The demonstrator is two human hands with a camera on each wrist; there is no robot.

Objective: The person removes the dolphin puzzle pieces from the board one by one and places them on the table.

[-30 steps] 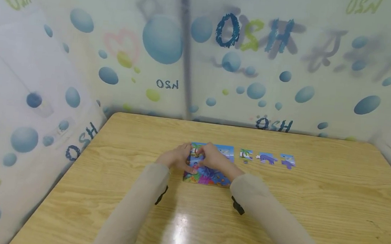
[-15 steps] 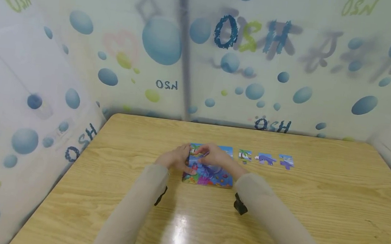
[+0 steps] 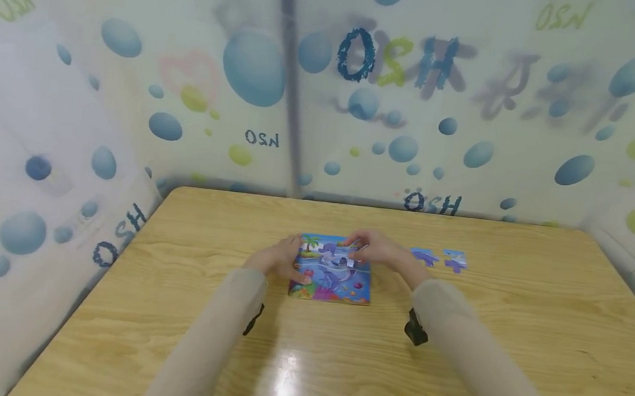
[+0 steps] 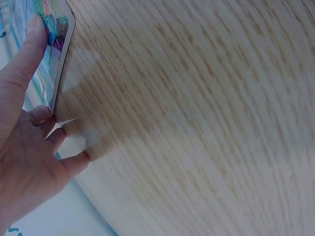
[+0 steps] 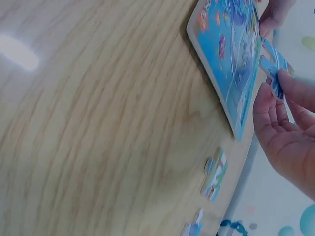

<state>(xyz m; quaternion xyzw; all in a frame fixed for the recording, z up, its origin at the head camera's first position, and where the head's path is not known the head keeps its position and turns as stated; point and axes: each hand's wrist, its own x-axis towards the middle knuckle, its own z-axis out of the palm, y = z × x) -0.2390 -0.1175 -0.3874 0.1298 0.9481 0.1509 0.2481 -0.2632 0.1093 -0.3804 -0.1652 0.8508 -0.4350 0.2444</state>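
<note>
A flat jigsaw puzzle board with a dolphin and sea picture lies on the table. My left hand holds its left side, the thumb on the picture and the other fingers at the edge. My right hand pinches a blue puzzle piece between thumb and fingers. It is raised over the board's upper right part, tilted and clear of the surface. A loose palm-tree piece lies right of the board, hidden behind my right hand in the head view.
Two more loose pieces, a purple-blue piece and a blue-and-purple piece, lie in a row further right. The wooden table meets a patterned curtain at its back edge.
My right hand has moved right from the board's upper left part, and the pinched piece now shows. My left hand stays at the board's left edge. The head view has shifted slightly.
</note>
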